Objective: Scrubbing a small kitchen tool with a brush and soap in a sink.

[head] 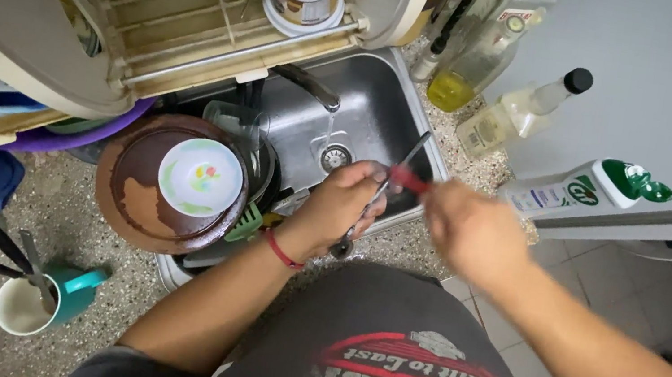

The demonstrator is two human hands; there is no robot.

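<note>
left hand (340, 203) grip clamped on utensil (381, 191) | right hand (467, 229) grip clamped on red scrubber (408, 179) | over sink (368, 107)

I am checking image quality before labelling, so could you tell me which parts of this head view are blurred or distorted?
In the head view, the right hand and its red item are smeared by motion blur; the left hand with its metal utensil is sharper; the sink shows glare; edges bend from wide-angle distortion.
</note>
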